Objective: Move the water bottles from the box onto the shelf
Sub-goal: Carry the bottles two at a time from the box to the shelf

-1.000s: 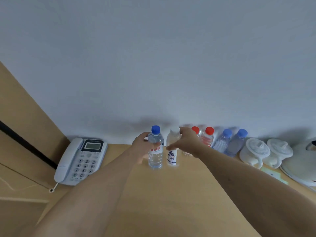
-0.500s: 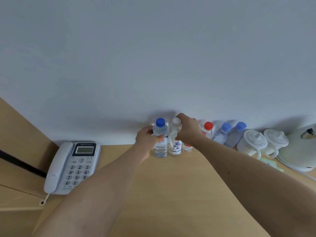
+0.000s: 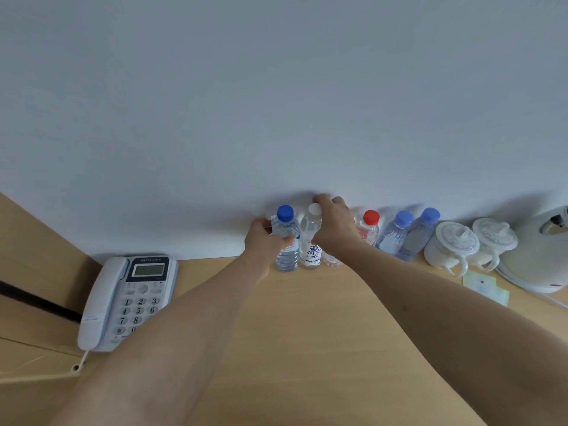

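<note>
Head view: looking down over a pale wooden shelf top (image 3: 307, 318) running along a plain white wall (image 3: 276, 103).

Sitting at far right, a white rounded electric kettle (image 3: 534, 253), partly cut off by the frame edge.

Lying at left, a grey-white corded desk telephone (image 3: 126, 299), handset resting in its cradle.

Standing just left of the kettle, two white lidded ceramic cups with handles (image 3: 470, 247), side by side.

Reaching forward from below, two bare forearms. Left hand (image 3: 264, 241) curling around a clear plastic water bottle with a dark blue cap (image 3: 287, 241), thumb pressing on its label. Right hand (image 3: 333, 226) wrapping the upper body of a clear plastic water bottle with a white cap and printed label (image 3: 312, 244). Both bottles standing upright on the shelf against the wall, touching each other.

Standing to the right along the wall: a clear bottle with a red cap (image 3: 368, 229), then two leaning clear bottles with light blue caps (image 3: 408, 235). Peeking out beneath the right wrist, the base of another clear bottle (image 3: 332, 261), mostly hidden.

Lying near the cups, a small pale green paper slip (image 3: 485, 285).
</note>
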`<state>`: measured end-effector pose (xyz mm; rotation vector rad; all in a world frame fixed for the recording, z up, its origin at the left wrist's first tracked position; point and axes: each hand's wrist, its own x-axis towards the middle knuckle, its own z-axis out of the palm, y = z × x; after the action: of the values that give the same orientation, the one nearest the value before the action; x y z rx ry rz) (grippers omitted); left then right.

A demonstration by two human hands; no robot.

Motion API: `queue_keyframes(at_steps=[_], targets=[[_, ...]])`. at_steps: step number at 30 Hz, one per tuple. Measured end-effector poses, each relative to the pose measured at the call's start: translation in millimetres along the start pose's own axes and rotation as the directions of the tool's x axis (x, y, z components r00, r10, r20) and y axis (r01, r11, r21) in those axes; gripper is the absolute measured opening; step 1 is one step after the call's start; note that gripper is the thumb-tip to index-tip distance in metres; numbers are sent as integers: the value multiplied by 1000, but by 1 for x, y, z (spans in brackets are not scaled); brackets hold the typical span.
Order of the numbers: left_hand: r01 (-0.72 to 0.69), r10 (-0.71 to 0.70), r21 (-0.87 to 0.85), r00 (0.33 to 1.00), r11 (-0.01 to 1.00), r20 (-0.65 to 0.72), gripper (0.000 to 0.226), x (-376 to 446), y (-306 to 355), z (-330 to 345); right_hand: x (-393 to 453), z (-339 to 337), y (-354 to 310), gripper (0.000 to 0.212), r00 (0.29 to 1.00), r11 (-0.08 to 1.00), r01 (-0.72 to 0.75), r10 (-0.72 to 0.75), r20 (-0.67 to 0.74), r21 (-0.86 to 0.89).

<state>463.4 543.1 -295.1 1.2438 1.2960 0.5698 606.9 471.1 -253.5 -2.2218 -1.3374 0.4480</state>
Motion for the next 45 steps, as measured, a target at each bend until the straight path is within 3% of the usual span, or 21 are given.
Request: queue_keyframes(at_steps=[3, 6, 13, 18, 24, 32, 38, 41, 45], targets=[[-43, 47, 221, 999, 974, -14, 62, -5, 8, -1, -2, -5, -3, 57, 1000, 1000, -7, 7, 12, -4], [-130, 149, 368, 989, 921, -22, 66, -11, 18, -8, -4, -13, -9, 65, 1000, 1000, -1, 1, 18, -1], [-292, 336, 406, 941, 866, -40, 48, -25, 49, -29, -14, -29, -21, 70, 1000, 999, -29, 29, -4, -39], [-430, 472, 515, 880, 741, 56, 46, -39, 63, -28, -31, -36, -23, 71, 996, 994, -76, 72, -54, -74], [-546, 516, 506, 830, 668, 213, 44, -57, 67, 1, -69, -50, -10, 68, 973, 978, -196, 185, -140, -68], [-730, 528, 444, 683, 520, 504, 38, -111, 66, 80, -153, -88, 45, 72, 873, 903, -427, 402, -276, -36], [-852, 506, 358, 517, 382, 690, 49, -185, 72, 150, -233, -133, 96, 72, 750, 831, -551, 530, -395, 69], [-911, 495, 324, 412, 257, 765, 52, -227, 72, 192, -278, -157, 124, 73, 692, 799, -591, 574, -437, 113], [-946, 445, 281, 325, 164, 834, 60, -295, 63, 253, -353, -193, 165, 78, 613, 740, -660, 630, -477, 128]])
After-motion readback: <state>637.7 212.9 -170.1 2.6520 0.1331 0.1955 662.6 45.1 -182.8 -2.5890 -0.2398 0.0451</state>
